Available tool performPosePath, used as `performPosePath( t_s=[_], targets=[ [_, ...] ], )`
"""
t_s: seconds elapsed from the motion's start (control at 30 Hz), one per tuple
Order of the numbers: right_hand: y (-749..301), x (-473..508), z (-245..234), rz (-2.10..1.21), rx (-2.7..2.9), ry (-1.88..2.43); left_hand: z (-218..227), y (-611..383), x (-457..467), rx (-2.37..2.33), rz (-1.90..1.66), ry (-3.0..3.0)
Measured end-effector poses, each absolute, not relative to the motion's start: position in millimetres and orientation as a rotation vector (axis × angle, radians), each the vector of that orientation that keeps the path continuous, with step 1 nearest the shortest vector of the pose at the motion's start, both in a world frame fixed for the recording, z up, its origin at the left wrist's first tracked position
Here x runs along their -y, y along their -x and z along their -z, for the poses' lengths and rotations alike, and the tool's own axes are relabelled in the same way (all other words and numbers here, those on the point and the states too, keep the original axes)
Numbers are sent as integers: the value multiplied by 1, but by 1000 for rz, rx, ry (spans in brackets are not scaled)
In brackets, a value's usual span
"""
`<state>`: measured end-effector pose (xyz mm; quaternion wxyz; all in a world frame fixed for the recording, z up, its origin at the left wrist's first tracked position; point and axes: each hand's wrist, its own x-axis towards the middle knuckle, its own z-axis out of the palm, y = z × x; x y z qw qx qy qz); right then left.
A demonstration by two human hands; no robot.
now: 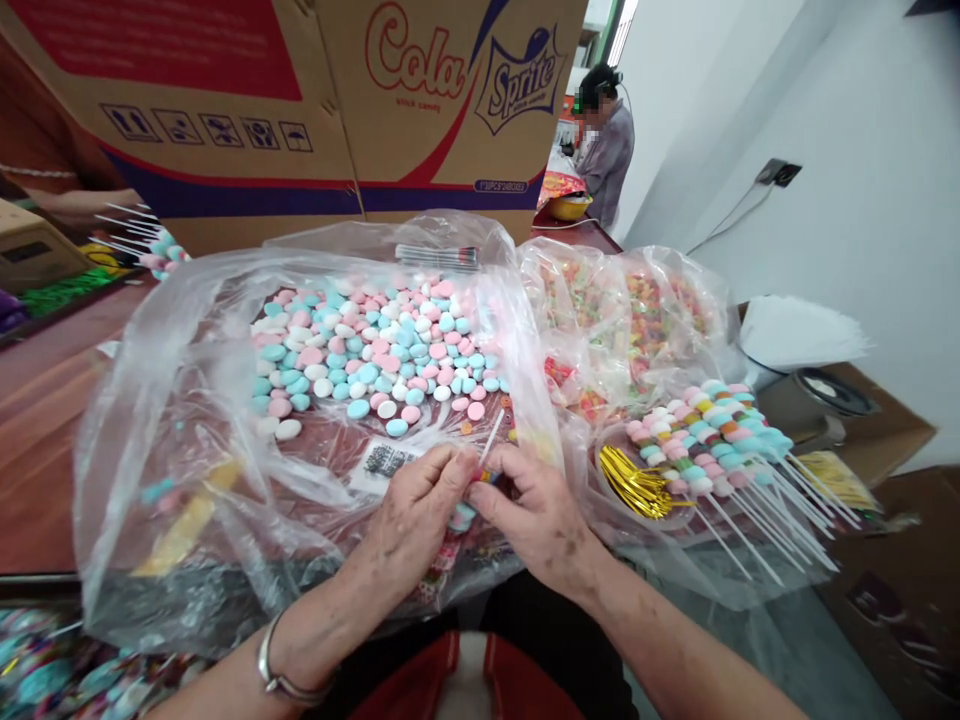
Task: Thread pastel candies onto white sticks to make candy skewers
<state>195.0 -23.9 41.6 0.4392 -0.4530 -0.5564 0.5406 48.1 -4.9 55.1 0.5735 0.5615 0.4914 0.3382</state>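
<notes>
Both hands meet low in the middle of the head view, around a candy skewer (pixel 462 517). Its white stick pokes up between the fingers, and blue and pink candies show below them. My left hand (pixel 424 500) is closed on it, thumb and fingers pinched together. My right hand (pixel 536 510) pinches it from the other side. The fingers partly hide the skewer. Just beyond them lies a heap of pink, blue and white candies (pixel 375 340) on a clear plastic bag (pixel 172 370). A printed label (pixel 384 462) is beside my left hand.
Finished-looking candy skewers (pixel 712 435) lie at right beside gold twist ties (pixel 636 482). Bags of colourful gummies (pixel 622 300) stand behind them. A large cardboard box (pixel 337 120) blocks the back. Another person (pixel 609 150) works far off at right.
</notes>
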Motion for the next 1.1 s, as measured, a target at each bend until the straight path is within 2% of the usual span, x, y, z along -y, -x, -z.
performPosePath(
  t_s=[0.1,0.2,0.33,0.4,0.47,0.53,0.6,0.67,0.8,0.87,0.9,0.97,1.03,1.1],
  targets=[
    [-193,25,-33,-1494,1154,1035,-48,-47,9,-901,-782,-998],
    [-195,23,-27,-1559,1028,914,-48,-42,9,-847,-797,-835],
    [-204,18,-23,-1575,1212,792,-54,-34,4,-906,-589,-781],
    [-211,16,-23,-1405,1522,793,-54,-31,2,-902,-450,-772],
    [-217,15,-23,-1096,1792,825,-51,-29,1,-851,-367,-725],
    [-221,16,-24,-812,1936,860,-47,-28,0,-773,-315,-690],
    [-219,18,-27,-683,1979,890,-45,-26,-1,-695,-295,-694],
    [-214,22,-30,-763,1896,941,-45,-25,-3,-641,-298,-709],
    [-203,31,-36,-1175,1506,1064,-52,-23,-4,-670,-288,-736],
    [-203,33,-35,-1163,1487,1164,-55,-24,-4,-741,-321,-786],
    [-204,33,-35,-1037,1541,1232,-56,-25,-4,-787,-348,-811],
    [-209,35,-34,-567,1722,1321,-56,-26,-4,-867,-379,-831],
    [-215,36,-34,-39,1955,1259,-54,-28,-3,-882,-367,-830],
    [-220,39,-36,289,2193,1102,-50,-28,-2,-857,-342,-838]
  ],
)
